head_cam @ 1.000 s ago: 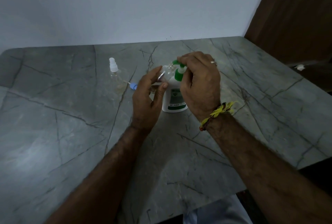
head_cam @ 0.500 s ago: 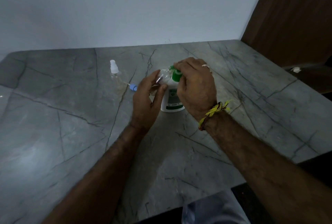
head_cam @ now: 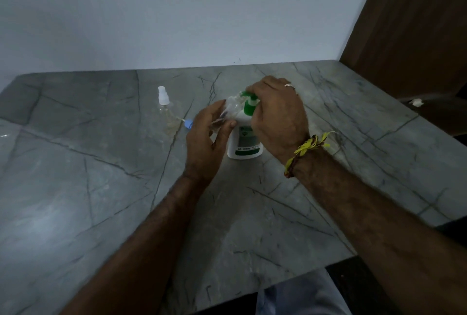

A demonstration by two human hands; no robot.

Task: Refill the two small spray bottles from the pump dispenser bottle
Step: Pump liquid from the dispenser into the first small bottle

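A white pump dispenser bottle [head_cam: 244, 141] with a green pump head [head_cam: 250, 105] stands on the grey marble table [head_cam: 101, 188]. My right hand [head_cam: 278, 117] rests on top of the pump head, fingers curled over it. My left hand [head_cam: 208, 140] holds a small clear spray bottle [head_cam: 231, 107], tilted, its mouth up against the green nozzle. A second clear spray bottle [head_cam: 165, 110] with a white spray cap stands to the left. A loose blue spray cap [head_cam: 188, 123] with its tube lies on the table between that bottle and my left hand.
A pale wall runs behind the table. A brown wooden door [head_cam: 417, 24] stands at the right, with a small white scrap [head_cam: 415, 102] on the dark floor beside it. The table's front edge is near my lap.
The green pump head sank under my right hand half a second ago and stands higher again now. My left hand keeps the small bottle at the nozzle. The view shifted slightly.
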